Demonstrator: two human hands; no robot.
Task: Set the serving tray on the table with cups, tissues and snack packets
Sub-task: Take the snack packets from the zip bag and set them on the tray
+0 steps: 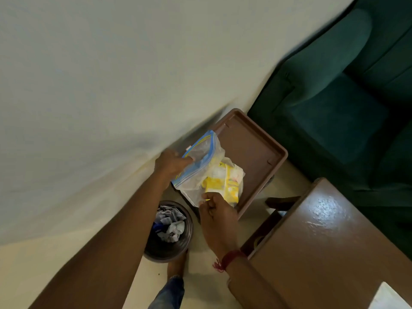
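Note:
A brown serving tray (254, 148) sits low beside the wall, between the bin and the sofa. A clear zip bag (200, 166) with a blue seal strip lies over its near end, with yellow snack packets (223, 186) inside it. My left hand (171, 163) grips the bag's blue top edge. My right hand (216, 210) pinches the bag's lower edge near the packets. No cups or tissues are visible on the tray.
A dark round waste bin (169, 248) with crumpled paper stands on the floor below my hands. A glossy brown table (330, 253) fills the lower right. A green sofa (334, 90) is at the right, a pale wall (111, 85) at the left.

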